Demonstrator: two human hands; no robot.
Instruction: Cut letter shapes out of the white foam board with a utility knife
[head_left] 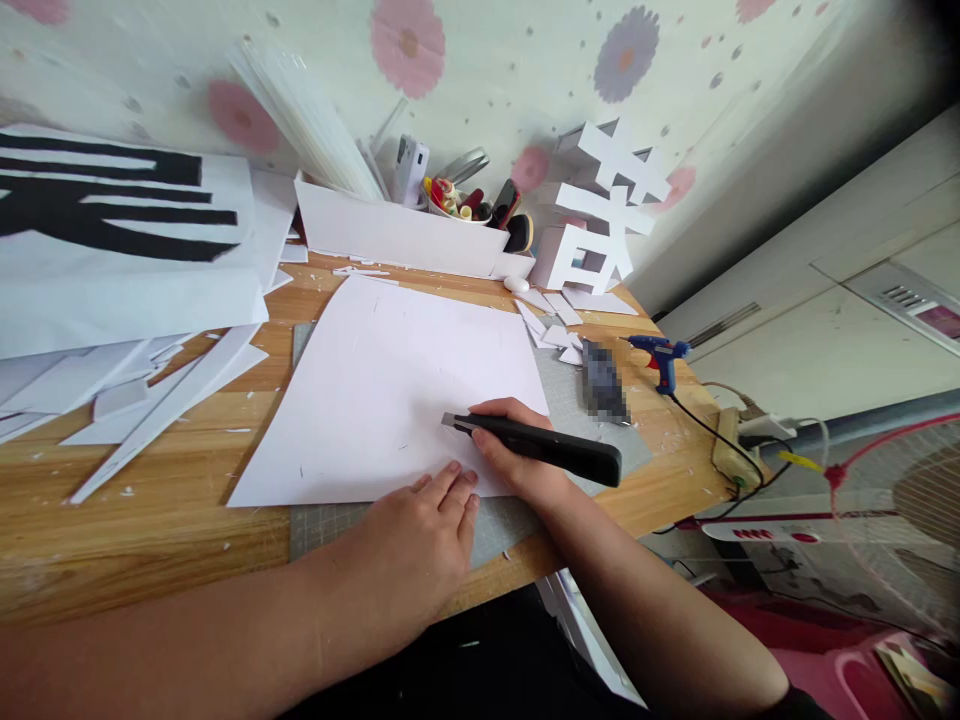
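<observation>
A large white sheet (390, 370) lies on a grey cutting mat (330, 530) on the wooden table. My left hand (431, 520) rests on the sheet's front edge, palm down, fingers stretched out. Just to its right, my right hand (517, 455) is closed round a black utility knife (555, 447). The knife's blade end points left, over the sheet, close above my left fingertips. Whether the blade touches the sheet is hard to tell. A few short dark marks show on the sheet.
White offcuts (172, 400) and a sheet with black strokes (120, 200) lie at left. Behind stand a white box (397, 235), a bowl of tools (457, 205) and a white raised character (592, 215). A blue glue gun (661, 358) with its cord is at right.
</observation>
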